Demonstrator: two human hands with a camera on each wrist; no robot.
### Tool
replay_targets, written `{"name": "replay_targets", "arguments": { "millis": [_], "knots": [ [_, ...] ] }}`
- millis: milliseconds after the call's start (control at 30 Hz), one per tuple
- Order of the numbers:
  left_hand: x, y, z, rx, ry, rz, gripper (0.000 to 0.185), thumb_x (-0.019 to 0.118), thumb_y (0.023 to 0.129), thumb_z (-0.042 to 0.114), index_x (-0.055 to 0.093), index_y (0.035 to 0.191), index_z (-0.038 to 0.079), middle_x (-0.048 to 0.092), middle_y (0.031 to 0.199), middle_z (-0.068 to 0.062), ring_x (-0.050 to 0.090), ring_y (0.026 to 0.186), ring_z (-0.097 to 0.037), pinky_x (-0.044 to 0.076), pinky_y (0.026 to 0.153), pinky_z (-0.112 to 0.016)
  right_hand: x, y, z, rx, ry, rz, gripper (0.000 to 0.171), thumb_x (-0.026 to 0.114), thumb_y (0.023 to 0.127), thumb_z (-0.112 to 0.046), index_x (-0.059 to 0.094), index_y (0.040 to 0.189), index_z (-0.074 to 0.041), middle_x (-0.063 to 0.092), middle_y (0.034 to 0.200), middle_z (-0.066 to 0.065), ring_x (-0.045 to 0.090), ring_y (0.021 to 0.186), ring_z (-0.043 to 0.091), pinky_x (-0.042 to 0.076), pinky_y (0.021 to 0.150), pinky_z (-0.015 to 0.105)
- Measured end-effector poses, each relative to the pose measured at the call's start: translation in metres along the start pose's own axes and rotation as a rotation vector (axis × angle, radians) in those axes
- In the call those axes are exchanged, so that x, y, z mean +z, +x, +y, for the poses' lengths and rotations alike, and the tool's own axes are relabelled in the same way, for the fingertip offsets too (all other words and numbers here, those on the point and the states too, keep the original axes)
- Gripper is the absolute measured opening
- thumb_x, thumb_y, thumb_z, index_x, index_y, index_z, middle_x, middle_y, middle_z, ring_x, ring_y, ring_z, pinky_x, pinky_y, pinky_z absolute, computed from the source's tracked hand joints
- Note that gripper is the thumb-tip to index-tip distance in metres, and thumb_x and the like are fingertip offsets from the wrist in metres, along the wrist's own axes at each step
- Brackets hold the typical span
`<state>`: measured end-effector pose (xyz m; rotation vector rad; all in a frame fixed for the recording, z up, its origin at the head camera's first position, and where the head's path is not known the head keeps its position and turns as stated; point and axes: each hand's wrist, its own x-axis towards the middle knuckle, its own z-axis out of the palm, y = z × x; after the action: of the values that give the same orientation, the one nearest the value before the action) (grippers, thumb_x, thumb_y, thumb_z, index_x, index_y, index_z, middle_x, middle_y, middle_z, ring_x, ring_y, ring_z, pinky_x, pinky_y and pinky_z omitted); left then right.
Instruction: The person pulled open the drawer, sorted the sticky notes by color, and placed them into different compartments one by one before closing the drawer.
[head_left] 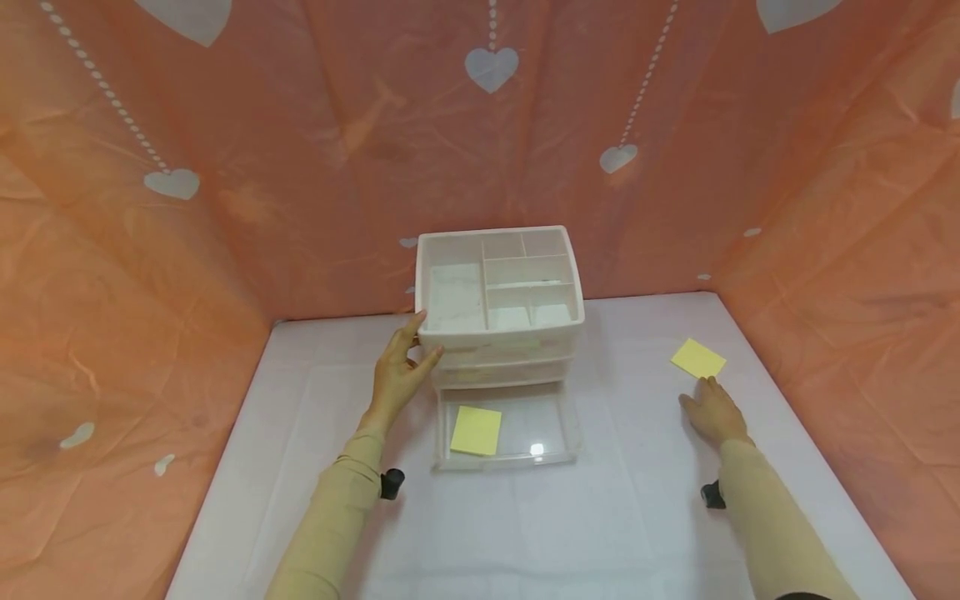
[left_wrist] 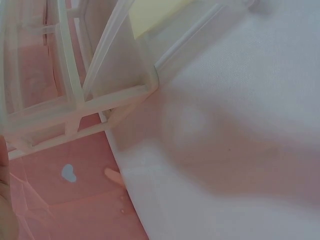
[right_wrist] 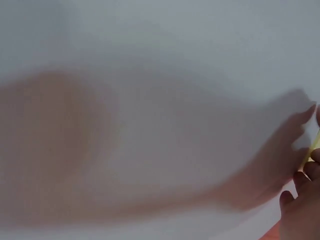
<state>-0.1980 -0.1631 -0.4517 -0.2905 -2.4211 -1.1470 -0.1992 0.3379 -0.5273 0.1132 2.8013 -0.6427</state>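
A white drawer organizer (head_left: 498,333) with a divided open top stands at the back middle of the table. My left hand (head_left: 397,375) holds its front left corner, thumb at the front and fingers along the side. Only a sliver of that hand shows in the left wrist view. The clear bottom drawer (head_left: 528,421) is pulled out, and a yellow sticky note pad (head_left: 476,431) lies in its left part. Over on the right, my right hand (head_left: 716,412) touches the near edge of another yellow sticky note pad (head_left: 697,358), its thumb apart from the pad.
The table (head_left: 525,533) has a white cloth cover. Orange curtains (head_left: 360,167) with pale hearts hang behind it and along both sides. Upper drawers (head_left: 502,375) of the organizer are pushed in. A black wrist device (head_left: 392,483) sits by the left sleeve.
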Motion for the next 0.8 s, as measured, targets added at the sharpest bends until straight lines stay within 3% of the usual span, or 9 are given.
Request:
{"name": "replay_targets", "arguments": {
  "millis": [200,300,533,633,800],
  "knots": [
    [-0.001,-0.001,-0.001,-0.013,0.010,0.002,0.063,0.070,0.084,0.021,0.040,0.139,0.026,0.059,0.112,-0.012,0.064,0.099,-0.029,0.051,0.060,-0.026,0.002,0.000,-0.004,-0.011,0.061,-0.028,0.077,0.023,0.099,-0.047,0.013,0.140,0.017,0.010,0.145,0.039,0.009,0.134,0.055,0.011,0.109,0.063],
    [-0.002,-0.001,0.000,-0.017,0.015,0.007,0.062,0.070,0.084,0.021,0.040,0.138,0.026,0.059,0.113,-0.012,0.064,0.098,-0.029,0.052,0.060,-0.028,0.001,0.001,-0.007,0.015,0.170,-0.034,0.077,0.021,0.099,-0.048,0.009,0.142,0.015,0.009,0.147,0.037,0.007,0.135,0.054,0.010,0.110,0.062],
    [0.001,0.000,0.001,0.002,0.008,0.001,0.061,0.069,0.084,0.021,0.041,0.138,0.024,0.059,0.112,-0.013,0.064,0.098,-0.029,0.052,0.060,-0.027,0.001,0.006,-0.015,0.242,0.536,0.174,0.072,0.023,0.099,-0.041,0.003,0.144,0.012,0.008,0.149,0.035,0.009,0.139,0.049,0.011,0.115,0.055],
    [0.002,0.000,0.001,-0.003,0.009,0.000,0.062,0.070,0.084,0.021,0.041,0.138,0.025,0.059,0.113,-0.013,0.064,0.098,-0.029,0.052,0.060,-0.027,0.003,0.004,-0.017,0.283,0.615,0.244,0.069,0.026,0.099,-0.038,0.007,0.145,0.010,0.014,0.149,0.034,0.015,0.139,0.048,0.015,0.115,0.053],
    [0.000,-0.001,0.001,-0.008,0.016,0.005,0.062,0.070,0.083,0.020,0.041,0.138,0.024,0.059,0.112,-0.013,0.064,0.098,-0.029,0.053,0.060,-0.028,0.001,0.000,-0.012,0.315,0.806,0.260,0.067,0.026,0.099,-0.036,0.005,0.147,0.005,0.013,0.153,0.027,0.021,0.140,0.041,0.021,0.116,0.047]
  ]
}}
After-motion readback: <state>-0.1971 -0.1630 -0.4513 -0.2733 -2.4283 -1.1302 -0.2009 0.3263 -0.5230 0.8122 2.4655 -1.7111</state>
